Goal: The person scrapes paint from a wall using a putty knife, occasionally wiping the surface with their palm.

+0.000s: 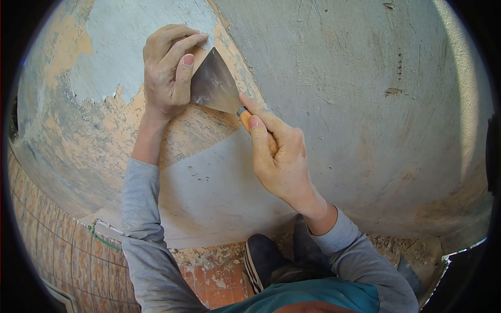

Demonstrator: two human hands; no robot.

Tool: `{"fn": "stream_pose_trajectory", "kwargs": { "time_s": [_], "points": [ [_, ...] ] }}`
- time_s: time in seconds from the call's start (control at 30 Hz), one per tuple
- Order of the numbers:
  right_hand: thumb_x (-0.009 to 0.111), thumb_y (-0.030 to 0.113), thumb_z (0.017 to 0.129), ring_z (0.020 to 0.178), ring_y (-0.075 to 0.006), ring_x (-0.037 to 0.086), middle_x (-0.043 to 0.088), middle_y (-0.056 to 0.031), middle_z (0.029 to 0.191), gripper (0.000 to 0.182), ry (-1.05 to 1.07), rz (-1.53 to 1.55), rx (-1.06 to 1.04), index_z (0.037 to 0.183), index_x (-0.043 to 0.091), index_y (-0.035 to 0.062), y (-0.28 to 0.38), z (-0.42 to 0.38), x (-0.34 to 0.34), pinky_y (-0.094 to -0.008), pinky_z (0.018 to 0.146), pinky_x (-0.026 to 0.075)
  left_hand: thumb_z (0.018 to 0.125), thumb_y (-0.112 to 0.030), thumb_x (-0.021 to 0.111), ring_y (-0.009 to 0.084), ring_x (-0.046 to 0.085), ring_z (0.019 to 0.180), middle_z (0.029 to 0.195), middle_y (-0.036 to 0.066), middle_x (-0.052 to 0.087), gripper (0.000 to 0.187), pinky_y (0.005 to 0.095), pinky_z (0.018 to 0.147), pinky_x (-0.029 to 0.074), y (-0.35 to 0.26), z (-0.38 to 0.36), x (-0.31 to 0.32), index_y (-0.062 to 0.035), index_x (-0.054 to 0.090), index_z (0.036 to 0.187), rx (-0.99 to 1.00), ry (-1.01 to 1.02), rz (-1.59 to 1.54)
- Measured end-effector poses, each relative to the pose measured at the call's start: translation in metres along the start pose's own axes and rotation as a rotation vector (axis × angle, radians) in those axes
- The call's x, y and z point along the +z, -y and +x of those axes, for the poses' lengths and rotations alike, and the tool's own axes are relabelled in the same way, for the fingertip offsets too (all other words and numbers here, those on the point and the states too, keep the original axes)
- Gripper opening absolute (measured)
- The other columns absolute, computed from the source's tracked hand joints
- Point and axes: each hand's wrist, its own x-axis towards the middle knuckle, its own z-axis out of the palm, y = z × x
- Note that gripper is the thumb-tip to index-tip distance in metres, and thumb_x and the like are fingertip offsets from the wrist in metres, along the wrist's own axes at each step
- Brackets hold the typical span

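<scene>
My right hand (282,156) is closed round the wooden handle of a putty knife (215,86), its index finger stretched along the neck. The wide metal blade points up and left, against the wall (193,138). My left hand (169,70) is beside the blade's left edge, fingers reaching to the right and thumb apart from them. Its fingertips are by the edge of a pale blue-grey paint layer (125,47). Beneath that layer, a peach-coloured coat shows in ragged patches. The left palm is hidden.
Scratched grey wall (365,104) extends to the right. Below lies a reddish floor (219,284) scattered with paint flakes and debris (402,250). A dark shoe (263,258) stands near the wall's foot. Brown tiles (68,245) and a green cord (107,242) are at lower left.
</scene>
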Motion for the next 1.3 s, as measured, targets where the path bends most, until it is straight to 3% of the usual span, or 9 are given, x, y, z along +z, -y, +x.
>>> {"fn": "stream_pose_trajectory", "kwargs": {
  "time_s": [0.2, 0.3, 0.53, 0.63, 0.83, 0.97, 1.1, 1.3],
  "points": [
    [0.053, 0.009, 0.103, 0.042, -0.0195, 0.054, 0.064, -0.0224, 0.066, 0.033, -0.028, -0.008, -0.028, 0.129, 0.066, -0.0059, 0.002, 0.006, -0.007, -0.0337, 0.049, 0.042, 0.1, -0.026, 0.05, 0.0285, 0.058, 0.116, 0.112, 0.009, 0.069, 0.034, 0.0415, 0.103, 0.042, -0.001, -0.001, 0.0, -0.0063, 0.076, 0.11, -0.002, 0.01, 0.04],
    [0.053, 0.013, 0.107, 0.056, 0.0001, 0.032, 0.06, 0.0035, 0.07, 0.034, 0.024, -0.047, 0.05, 0.136, 0.065, -0.0004, 0.012, 0.006, -0.012, -0.0227, 0.049, 0.027, 0.1, -0.027, 0.048, 0.0284, 0.058, 0.116, 0.111, 0.009, 0.069, 0.036, 0.0417, 0.103, 0.042, -0.001, -0.001, 0.001, -0.0066, 0.076, 0.11, -0.003, -0.007, 0.012],
    [0.051, 0.015, 0.108, 0.07, -0.0038, 0.056, 0.073, -0.0055, 0.085, 0.034, 0.11, -0.144, 0.136, 0.135, 0.066, 0.0004, 0.019, 0.013, -0.02, -0.0201, 0.067, 0.046, 0.101, -0.03, 0.047, 0.0285, 0.059, 0.115, 0.114, 0.01, 0.068, 0.038, 0.042, 0.103, 0.042, 0.001, -0.003, 0.003, -0.0068, 0.075, 0.11, -0.005, -0.037, -0.025],
    [0.051, 0.015, 0.108, 0.077, -0.0057, 0.061, 0.075, -0.0086, 0.091, 0.034, 0.055, -0.083, 0.067, 0.136, 0.065, 0.001, 0.002, 0.011, -0.017, -0.0208, 0.074, 0.049, 0.1, -0.021, 0.048, 0.0294, 0.055, 0.124, 0.12, 0.013, 0.066, 0.036, 0.0417, 0.107, 0.043, -0.001, -0.006, -0.001, -0.0036, 0.074, 0.118, -0.044, 0.008, -0.001],
    [0.05, 0.016, 0.109, 0.092, -0.0088, 0.067, 0.076, -0.0131, 0.103, 0.036, 0.109, -0.091, 0.174, 0.14, 0.063, 0.0023, 0.013, 0.008, -0.015, -0.023, 0.083, 0.051, 0.085, -0.009, 0.077, 0.0243, 0.058, 0.119, 0.112, 0.007, 0.068, 0.025, 0.0371, 0.1, 0.049, -0.007, -0.004, -0.002, -0.009, 0.079, 0.111, -0.143, -0.046, -0.097],
    [0.05, 0.015, 0.109, 0.073, -0.0035, 0.056, 0.075, -0.0077, 0.095, 0.037, 0.01, -0.059, 0.067, 0.141, 0.061, 0.0025, -0.012, -0.008, -0.016, -0.0219, 0.068, 0.047, 0.08, -0.013, 0.082, 0.0197, 0.059, 0.104, 0.101, 0.0, 0.068, 0.016, 0.0332, 0.088, 0.052, -0.014, 0.004, 0.002, -0.0102, 0.08, 0.095, -0.106, -0.072, 0.046],
    [0.052, 0.013, 0.106, 0.044, -0.0088, 0.041, 0.055, -0.0079, 0.058, 0.035, -0.061, -0.102, 0.036, 0.136, 0.064, -0.001, -0.009, -0.013, -0.015, -0.0309, 0.048, 0.036, 0.08, -0.012, 0.081, 0.0204, 0.06, 0.103, 0.098, -0.001, 0.069, 0.011, 0.0356, 0.088, 0.049, -0.024, 0.008, 0.008, -0.0111, 0.079, 0.091, -0.125, -0.044, 0.14],
    [0.054, 0.011, 0.104, 0.042, -0.0193, 0.049, 0.063, -0.0206, 0.067, 0.033, -0.138, -0.05, -0.037, 0.132, 0.066, -0.0011, -0.012, -0.008, 0.0, -0.0338, 0.049, 0.04, 0.089, -0.02, 0.073, 0.0203, 0.059, 0.1, 0.097, -0.001, 0.068, 0.009, 0.0375, 0.088, 0.042, -0.046, 0.023, 0.007, -0.0116, 0.071, 0.088, -0.194, 0.065, 0.431]
  ]
}}
